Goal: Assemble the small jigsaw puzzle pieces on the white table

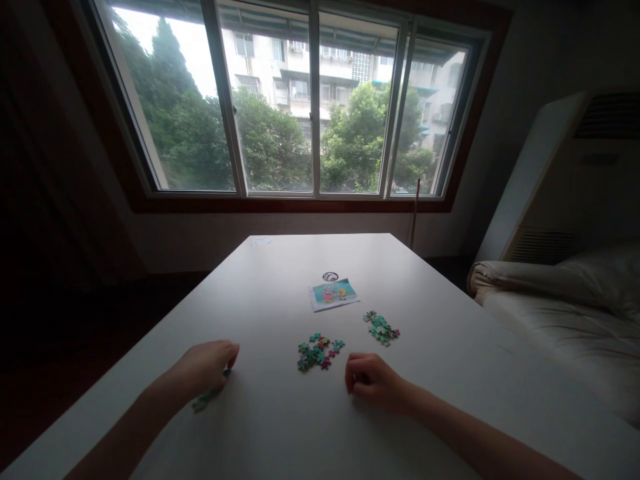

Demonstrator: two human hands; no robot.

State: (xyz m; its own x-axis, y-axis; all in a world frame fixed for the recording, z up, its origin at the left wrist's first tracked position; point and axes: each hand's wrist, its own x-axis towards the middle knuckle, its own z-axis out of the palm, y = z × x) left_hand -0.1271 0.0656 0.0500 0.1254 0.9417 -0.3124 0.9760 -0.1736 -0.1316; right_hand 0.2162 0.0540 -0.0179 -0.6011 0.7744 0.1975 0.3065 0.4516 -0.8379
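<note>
Near pile (319, 351), far pile (382, 327) and card (334, 294) crowd the middle; tabletop (450, 387) sides lie open.

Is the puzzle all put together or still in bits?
Still in bits. The small teal and pink jigsaw pieces lie in a loose cluster on the white table, with a second cluster apart, not one whole picture.

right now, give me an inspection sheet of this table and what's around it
surface: white table, flat, no spills seen
things: middle pile and right pile of puzzle pieces, apart; loose pieces under the left wrist; picture card beyond the piles
clutter: small dark ring just beyond the card
hands: left hand rests with fingers bent over the loose pieces; right hand curled on the table near the middle pile, anything inside it hidden
cables: nothing seen
surroundings: window ahead, bed at right, white unit behind it, room dim
</note>
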